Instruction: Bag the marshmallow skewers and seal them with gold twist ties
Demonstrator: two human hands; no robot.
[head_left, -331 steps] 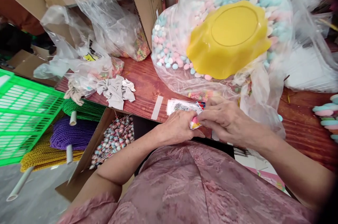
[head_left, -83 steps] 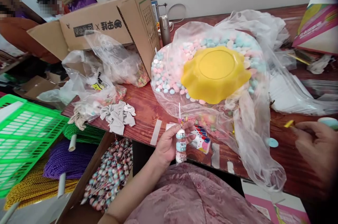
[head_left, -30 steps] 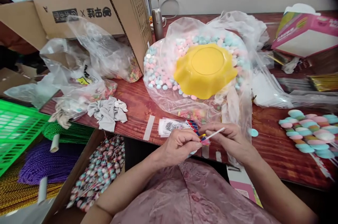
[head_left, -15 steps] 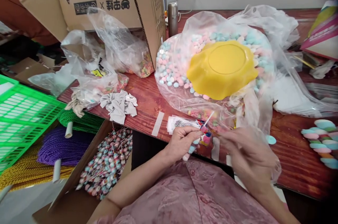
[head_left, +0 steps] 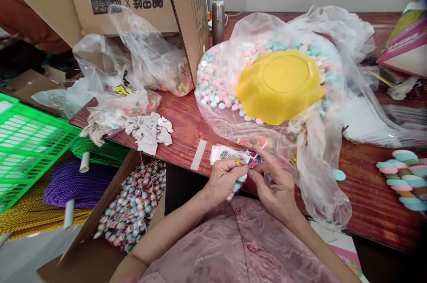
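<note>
Low in front of my chest, my left hand is closed around the neck of a candy skewer. Pastel blue, white and pink pieces hang below its fingers, and a thin white stick points up and away. A small gold strip shows at the left fingertips. My right hand meets the left, its thumb and fingers pinching at the skewer's neck; the exact bit pinched is hidden. Printed cards lie on the table just beyond both hands.
A clear bag of pastel candies carries an upturned yellow bowl. Stacked candies stand at the right. A carton and plastic bags are at the back left. Finished candy sticks fill a box below, near a green basket.
My right hand, blurred and off to the right before, has come left to the skewer's neck, where its fingers pinch. My left hand keeps its hold, and the view has shifted slightly.
</note>
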